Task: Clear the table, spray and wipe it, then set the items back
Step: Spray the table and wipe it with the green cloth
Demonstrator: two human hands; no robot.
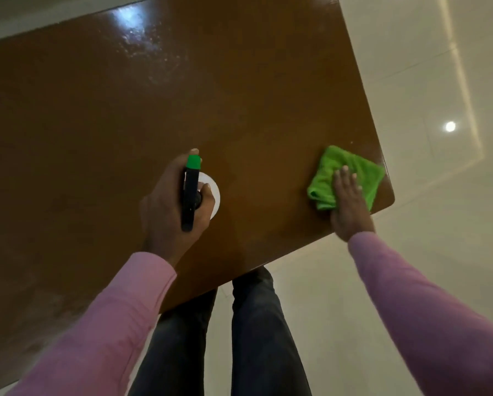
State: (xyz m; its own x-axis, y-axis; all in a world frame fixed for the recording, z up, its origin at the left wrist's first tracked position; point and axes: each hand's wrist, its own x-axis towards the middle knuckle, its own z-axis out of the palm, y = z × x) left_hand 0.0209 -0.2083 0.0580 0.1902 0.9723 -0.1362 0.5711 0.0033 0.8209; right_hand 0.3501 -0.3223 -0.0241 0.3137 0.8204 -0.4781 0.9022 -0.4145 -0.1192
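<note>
brown table (111, 115) glossy, w/ wet sheen at far side | L hand (169, 201) wrapped round spray bottle (192, 192), held above tabletop nr front edge, green nozzle pointing away | R hand (349, 207) flat, fingers straight, pressing green cloth (339, 172) onto table's front-R corner

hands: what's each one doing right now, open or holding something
Left hand: grips the spray bottle.
Right hand: open, fingers flat, pressing the green cloth on the table.
</note>
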